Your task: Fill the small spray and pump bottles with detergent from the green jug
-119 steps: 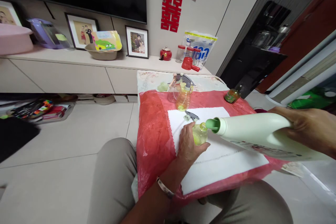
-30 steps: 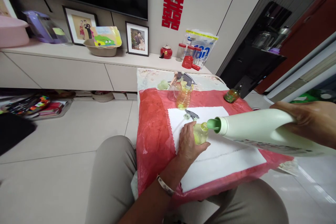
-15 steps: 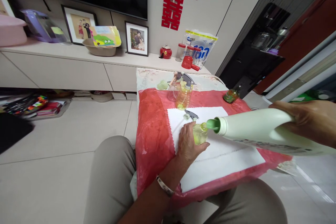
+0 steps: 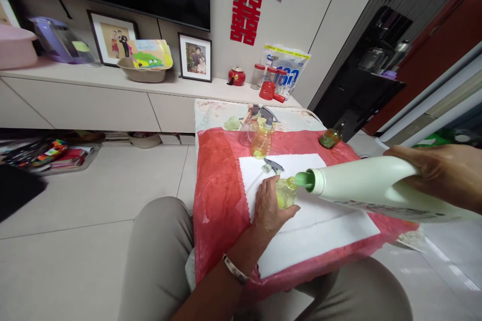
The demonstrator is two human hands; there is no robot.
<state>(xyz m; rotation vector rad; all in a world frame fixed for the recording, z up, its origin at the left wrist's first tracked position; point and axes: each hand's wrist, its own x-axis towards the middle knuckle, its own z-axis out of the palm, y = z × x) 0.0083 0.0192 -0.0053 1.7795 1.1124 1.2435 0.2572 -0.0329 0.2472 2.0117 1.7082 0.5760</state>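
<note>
My left hand point(image 4: 268, 208) is wrapped round a small clear yellow bottle point(image 4: 286, 192) that stands uncapped on the white sheet point(image 4: 320, 241). In my right hand point(image 4: 444, 173) is a large pale green jug point(image 4: 361, 178), tilted on its side and gripped by its handle. The jug's green spout point(image 4: 304, 179) meets the bottle's mouth; whether liquid runs out cannot be made out. Just behind the bottle lies a grey spray trigger head point(image 4: 274, 164) with its tube. Two spray bottles stand farther back, one yellow point(image 4: 262, 140) and one pinkish clear point(image 4: 248, 131).
A red plastic cover point(image 4: 218, 185) lies over the small table. At its back right a dark green bottle point(image 4: 331, 136) rests. Beyond, a ledge point(image 4: 222, 91) holds jars, a red pot point(image 4: 237, 76) and picture frames. My knees flank the table.
Almost nothing differs. The view has shifted very slightly; both hands, the jug and the small bottle keep their places against each other.
</note>
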